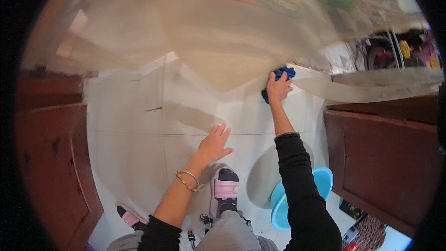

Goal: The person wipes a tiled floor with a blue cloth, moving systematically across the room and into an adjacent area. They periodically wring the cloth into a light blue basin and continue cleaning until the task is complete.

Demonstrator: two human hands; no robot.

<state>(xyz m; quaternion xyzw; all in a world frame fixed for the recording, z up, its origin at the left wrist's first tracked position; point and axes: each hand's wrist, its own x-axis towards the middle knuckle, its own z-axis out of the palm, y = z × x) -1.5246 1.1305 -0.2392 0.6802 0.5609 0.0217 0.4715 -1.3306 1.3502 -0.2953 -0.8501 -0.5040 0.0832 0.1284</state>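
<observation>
A dark blue cloth (pixel 285 73) is bunched under my right hand (pixel 278 87), whose spread fingers press it at the edge of the white tiled floor (pixel 129 153). Part of the cloth shows to the left of the wrist. My left hand (pixel 214 143) holds nothing. Its fingers are apart over the tiles, just beyond my foot in a pink-striped slide sandal (pixel 225 189); whether it touches the floor I cannot tell. Below my right forearm stands a light blue plastic basin (pixel 322 181), partly hidden by the black sleeve.
Brown wooden door panels stand at left (pixel 52 167) and right (pixel 379 157). A translucent, curtain-like sheet (pixel 209 42) hangs ahead, its lower edge near the cloth. Castor wheels (pixel 206 219) lie between my feet. A woven mat (pixel 367 232) is at lower right.
</observation>
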